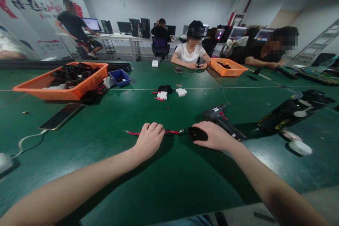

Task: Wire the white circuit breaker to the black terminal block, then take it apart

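My left hand [150, 139] is closed around the middle of a short red cable [173, 132]. Both ends stick out past the fingers, and the right end carries a metal ring terminal. My right hand [212, 135] grips a black plastic case [197, 134] from its right side, with the fingers partly hidden behind it. A small gap lies between the terminal and the case. Just beyond my right hand rests a cordless screwdriver [221, 118]. Farther off are white connector blocks [162, 95] with red wires, another white block [181, 92] and a small brass-coloured piece [168, 108].
An orange basket [53, 90] of black parts and a small blue bin [119, 77] stand at left. A phone [62, 116] lies nearer. At right are a black cylindrical object [288, 113] and a white roll [300, 147]. Co-workers sit across the green table [148, 187].
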{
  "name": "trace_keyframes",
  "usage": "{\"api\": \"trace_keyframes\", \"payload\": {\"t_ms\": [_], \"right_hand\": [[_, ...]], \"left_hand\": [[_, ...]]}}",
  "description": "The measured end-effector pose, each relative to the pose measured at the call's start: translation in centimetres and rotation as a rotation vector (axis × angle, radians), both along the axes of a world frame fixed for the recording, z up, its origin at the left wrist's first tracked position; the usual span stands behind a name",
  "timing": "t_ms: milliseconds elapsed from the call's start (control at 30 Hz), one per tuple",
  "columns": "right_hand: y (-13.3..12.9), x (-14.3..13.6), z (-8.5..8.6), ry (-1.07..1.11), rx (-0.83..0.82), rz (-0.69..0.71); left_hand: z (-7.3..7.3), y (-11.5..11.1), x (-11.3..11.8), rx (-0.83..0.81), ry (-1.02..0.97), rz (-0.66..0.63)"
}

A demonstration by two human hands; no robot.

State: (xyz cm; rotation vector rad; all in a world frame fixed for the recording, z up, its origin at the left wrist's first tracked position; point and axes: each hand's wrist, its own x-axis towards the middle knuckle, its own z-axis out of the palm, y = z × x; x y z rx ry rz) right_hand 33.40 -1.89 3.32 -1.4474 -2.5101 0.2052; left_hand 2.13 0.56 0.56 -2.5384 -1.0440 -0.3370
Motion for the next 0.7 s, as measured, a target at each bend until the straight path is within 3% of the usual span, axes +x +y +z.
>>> {"api": "trace_keyframes", "payload": {"t_ms": [300, 700], "right_hand": [[0.2, -1.3, -1.0, 0.086, 0.141, 0.034], [0.3, -2.6, -1.7, 0.074, 0.139, 0.152]], "left_hand": [[0.0, 0.0, -0.1, 0.011, -0.009, -0.018], [0.0, -0.1, -0.1, 0.002, -0.001, -0.010]]}}
